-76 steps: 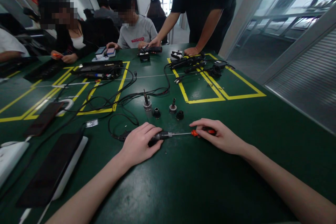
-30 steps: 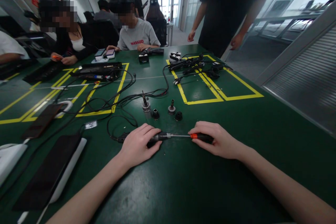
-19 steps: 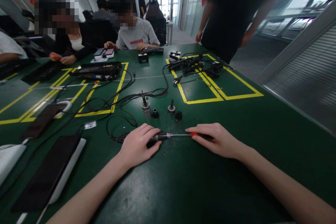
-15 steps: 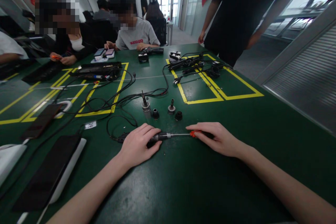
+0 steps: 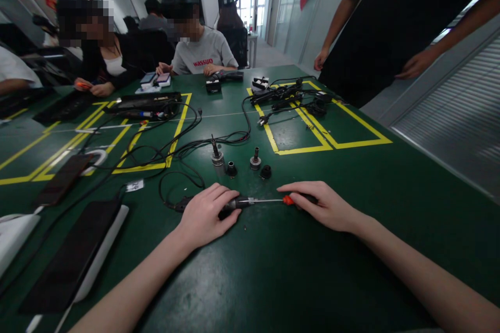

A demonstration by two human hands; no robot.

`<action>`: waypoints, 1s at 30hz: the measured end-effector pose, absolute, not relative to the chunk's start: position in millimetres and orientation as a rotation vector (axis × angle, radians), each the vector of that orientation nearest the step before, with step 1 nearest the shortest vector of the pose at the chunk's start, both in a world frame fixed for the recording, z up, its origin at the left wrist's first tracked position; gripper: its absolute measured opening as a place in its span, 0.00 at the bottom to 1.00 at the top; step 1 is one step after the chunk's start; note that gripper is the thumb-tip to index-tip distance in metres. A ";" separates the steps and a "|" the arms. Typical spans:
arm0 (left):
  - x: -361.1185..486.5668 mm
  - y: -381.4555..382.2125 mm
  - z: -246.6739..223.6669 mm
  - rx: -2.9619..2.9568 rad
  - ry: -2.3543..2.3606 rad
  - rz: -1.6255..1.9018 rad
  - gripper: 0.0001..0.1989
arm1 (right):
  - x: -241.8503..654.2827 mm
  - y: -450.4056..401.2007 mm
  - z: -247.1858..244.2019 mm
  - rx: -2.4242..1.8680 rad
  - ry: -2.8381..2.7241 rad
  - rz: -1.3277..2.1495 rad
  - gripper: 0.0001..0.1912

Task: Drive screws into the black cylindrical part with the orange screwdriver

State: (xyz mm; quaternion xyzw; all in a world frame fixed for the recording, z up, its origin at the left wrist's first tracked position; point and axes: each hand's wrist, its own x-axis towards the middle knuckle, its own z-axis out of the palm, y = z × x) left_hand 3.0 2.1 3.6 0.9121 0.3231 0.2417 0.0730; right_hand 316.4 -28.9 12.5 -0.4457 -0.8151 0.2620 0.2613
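On the green table, my left hand [image 5: 211, 213] is wrapped over a black corded tool handle [image 5: 242, 201] that lies sideways. From its left end a thin black cord runs off. My right hand [image 5: 322, 203] is closed on a screwdriver [image 5: 288, 200] with a red-and-black handle. The screwdriver's thin metal shaft points left and meets the right end of the black handle; whether its tip is inside I cannot tell. Just beyond my hands stand a metal cylinder with a thin rod on top [image 5: 217, 157], a shorter metal part with a stem [image 5: 255, 160] and two small black caps [image 5: 266, 171].
At left lie a phone on a white power bank [image 5: 74, 250], a second phone [image 5: 64, 179] and tangled cables [image 5: 187, 140]. Yellow tape [image 5: 304, 151] marks rectangles, with black corded devices [image 5: 277, 96] inside. Several people sit or stand around; one in black [image 5: 375, 36] stands at right.
My hands, the black handle and the screwdriver stay almost in place; my right hand shifts very slightly. The standing person in black has moved to the right.
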 end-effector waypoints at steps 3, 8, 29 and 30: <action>2.9 2.2 2.6 2.747 0.968 0.731 0.11 | 317.0 -28.1 12.4 -1.156 -2.187 0.685 0.16; 2.3 2.4 2.5 2.746 0.970 0.735 0.12 | 318.2 -28.1 11.6 -1.093 -2.137 0.639 0.13; 2.4 1.5 2.1 2.733 1.001 0.672 0.12 | 316.2 -25.9 5.9 -1.004 -2.213 0.543 0.13; 2.5 1.6 1.9 2.734 1.000 0.670 0.12 | 316.0 -26.4 6.2 -1.018 -2.218 0.554 0.13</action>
